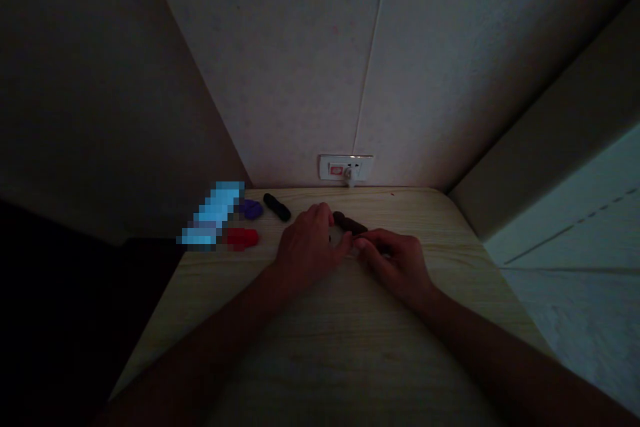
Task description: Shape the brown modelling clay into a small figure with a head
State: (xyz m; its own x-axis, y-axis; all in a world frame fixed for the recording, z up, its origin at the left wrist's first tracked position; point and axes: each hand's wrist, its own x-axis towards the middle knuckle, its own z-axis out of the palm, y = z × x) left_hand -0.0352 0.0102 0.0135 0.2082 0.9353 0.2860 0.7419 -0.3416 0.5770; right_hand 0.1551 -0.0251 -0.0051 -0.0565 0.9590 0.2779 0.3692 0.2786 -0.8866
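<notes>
Both my hands rest close together on a light wooden table in dim light. My left hand is curled, its fingers closed around a small whitish object I cannot make out. My right hand is also closed, its fingertips pinching at the same spot between the hands. A dark brown oblong piece lies on the table just behind the two hands, touching or nearly touching them.
A black oblong piece, a purple piece and a red piece lie at the table's left rear, beside a blurred blue patch. A wall socket sits on the wall behind. The table's left edge drops into darkness.
</notes>
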